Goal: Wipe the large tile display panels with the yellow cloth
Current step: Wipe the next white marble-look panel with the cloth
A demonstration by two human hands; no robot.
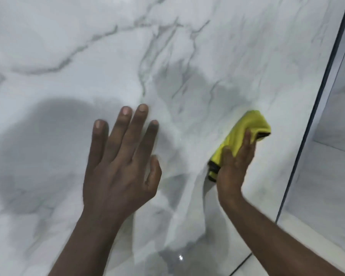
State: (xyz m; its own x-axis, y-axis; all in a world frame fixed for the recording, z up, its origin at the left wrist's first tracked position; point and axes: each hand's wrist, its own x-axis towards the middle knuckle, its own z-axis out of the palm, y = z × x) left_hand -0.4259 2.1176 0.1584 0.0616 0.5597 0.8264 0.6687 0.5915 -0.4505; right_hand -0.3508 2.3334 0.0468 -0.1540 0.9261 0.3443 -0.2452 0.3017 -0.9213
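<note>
Cloth (253,122) beneath fingers (247,139) of right hand (234,170), flat against tile panel (108,46)

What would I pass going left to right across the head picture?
Grey shadow, left hand, yellow cloth, dark panel edge, next tile panel. The right hand lies over the cloth, so it has no place of its own.

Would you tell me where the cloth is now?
The cloth is right of centre in the head view, pressed on the panel under the right hand.
</note>
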